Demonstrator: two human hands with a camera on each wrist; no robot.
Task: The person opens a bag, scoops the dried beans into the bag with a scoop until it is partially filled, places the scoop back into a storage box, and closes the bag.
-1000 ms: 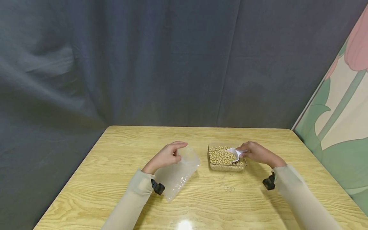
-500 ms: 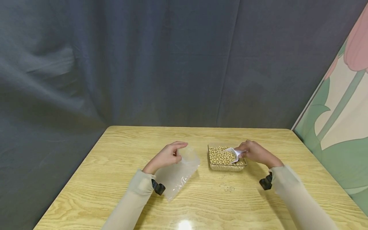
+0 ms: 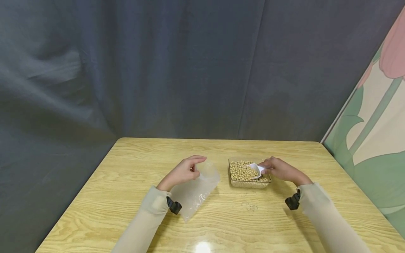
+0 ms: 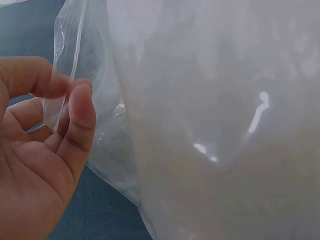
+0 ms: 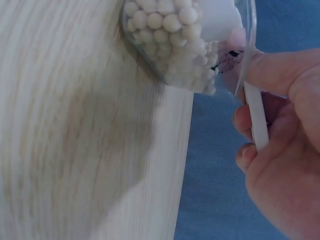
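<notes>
My left hand (image 3: pixel 181 172) pinches the zip edge of a clear plastic zip bag (image 3: pixel 193 198) between thumb and fingers. The bag hangs over the table, its mouth parted a little in the left wrist view. To the right stands a clear rectangular container (image 3: pixel 248 185) of pale round beans (image 3: pixel 242 171), which look like soybeans. My right hand (image 3: pixel 283 170) grips the handle of a white scoop (image 3: pixel 260 169). The scoop's bowl is down among the beans, its front edge partly buried. In the right wrist view, the scoop handle (image 5: pixel 257 117) lies across the curled fingers, outside the container's wall.
A wooden table (image 3: pixel 120 196) carries everything. Small translucent bits or marks (image 3: pixel 250 207) lie in front of the container. A dark curtain (image 3: pixel 190 70) hangs behind, and a flower-patterned panel (image 3: pixel 373 133) stands on the right.
The scoop has slid slightly left through the beans, with my right hand and wrist following. My left hand and the bag have stayed put.
</notes>
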